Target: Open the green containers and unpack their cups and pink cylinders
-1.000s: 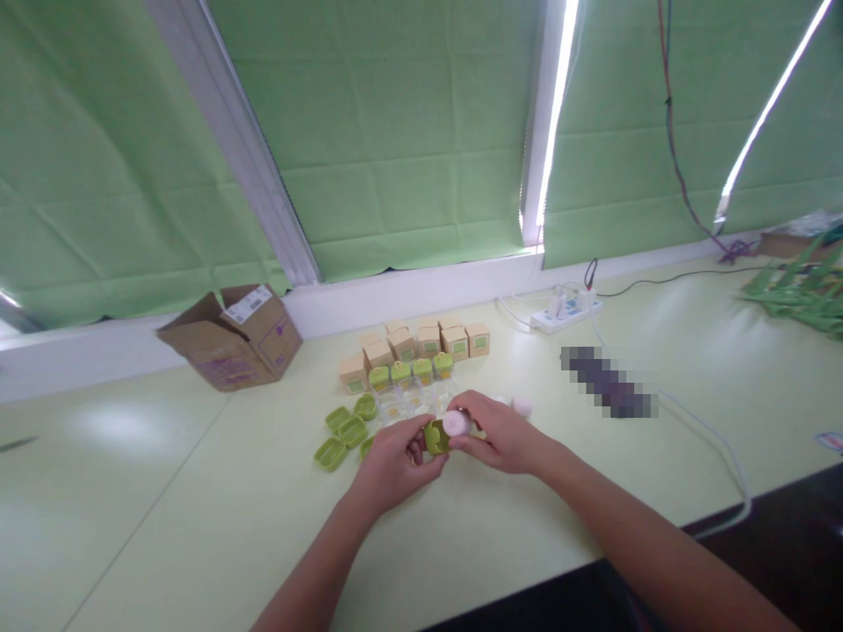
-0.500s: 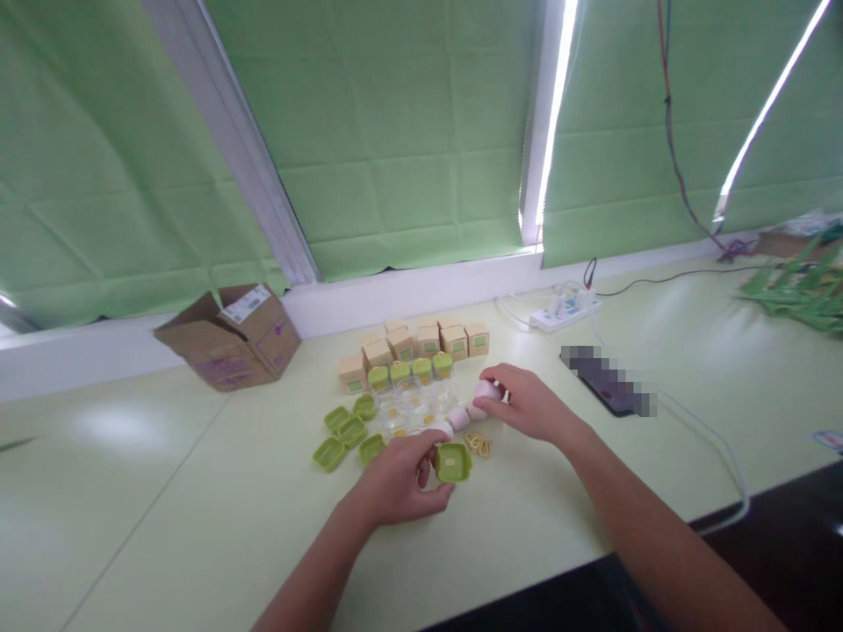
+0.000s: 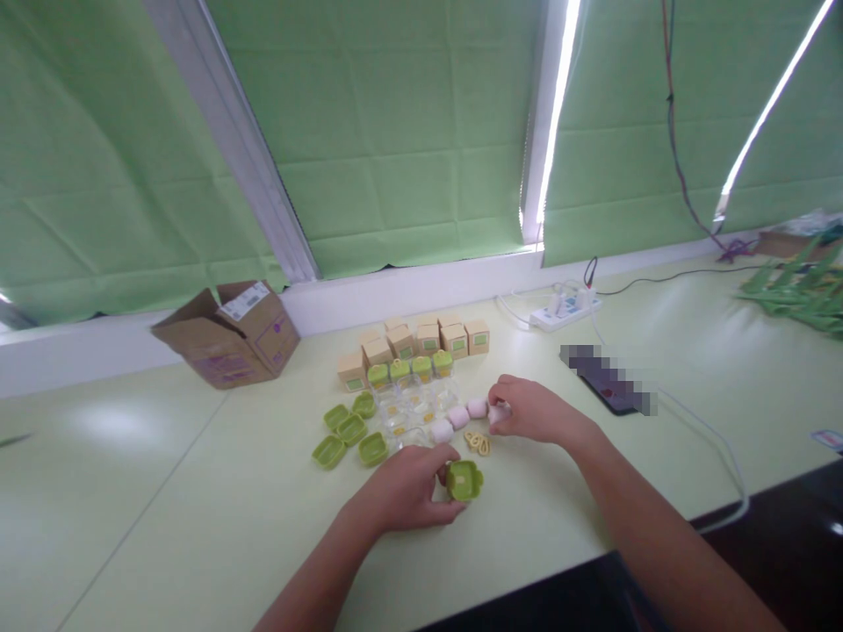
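My left hand [image 3: 414, 484] grips a small green square lid [image 3: 464, 481], its hollow side facing up. My right hand [image 3: 530, 411] has its fingers closed round a pale pink, rounded cylinder [image 3: 499, 413] at the right end of a row. Two like it, a middle cylinder [image 3: 458, 417] and a left one [image 3: 441, 431], lie in that row. Yellow loops [image 3: 478, 442] rest on the table between my hands. Several more green lids, one of them a nearby lid [image 3: 373, 448], lie left of clear plastic cups [image 3: 414, 404].
Behind the cups stand several green-lidded containers [image 3: 400, 371] and small cardboard boxes [image 3: 454, 341]. A larger open carton [image 3: 243, 338] is at the left. On the right are a phone [image 3: 602, 379] with a white cable and a power strip [image 3: 563, 312].
My right hand has come down and slightly right with the pink cylinder. My left hand has shifted a little right and nearer to me with the lid, uncovering the row's left end.
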`<state>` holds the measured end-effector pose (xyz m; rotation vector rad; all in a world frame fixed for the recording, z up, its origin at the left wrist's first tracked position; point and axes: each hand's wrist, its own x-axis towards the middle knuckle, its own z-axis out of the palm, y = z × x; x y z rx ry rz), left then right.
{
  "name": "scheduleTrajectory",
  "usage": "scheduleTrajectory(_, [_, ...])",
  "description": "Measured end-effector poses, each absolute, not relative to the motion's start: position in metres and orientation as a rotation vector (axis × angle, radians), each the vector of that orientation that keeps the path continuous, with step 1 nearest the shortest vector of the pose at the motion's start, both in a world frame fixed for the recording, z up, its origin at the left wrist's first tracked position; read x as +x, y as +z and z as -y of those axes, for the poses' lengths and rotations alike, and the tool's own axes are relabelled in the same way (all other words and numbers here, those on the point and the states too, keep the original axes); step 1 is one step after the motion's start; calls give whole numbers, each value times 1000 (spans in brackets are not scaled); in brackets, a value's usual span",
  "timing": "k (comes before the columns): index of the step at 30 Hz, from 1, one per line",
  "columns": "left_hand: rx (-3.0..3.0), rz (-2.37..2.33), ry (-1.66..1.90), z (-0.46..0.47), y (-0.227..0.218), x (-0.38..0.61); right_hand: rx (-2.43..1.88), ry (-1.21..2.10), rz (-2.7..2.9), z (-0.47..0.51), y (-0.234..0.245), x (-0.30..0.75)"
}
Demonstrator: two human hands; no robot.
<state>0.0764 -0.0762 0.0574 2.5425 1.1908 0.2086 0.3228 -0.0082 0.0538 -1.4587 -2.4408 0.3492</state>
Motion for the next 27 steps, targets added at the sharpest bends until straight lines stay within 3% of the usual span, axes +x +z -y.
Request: scheduleTrajectory(27, [2622, -1210, 89, 73, 57, 73, -1629, 325, 2569, 12, 54, 316])
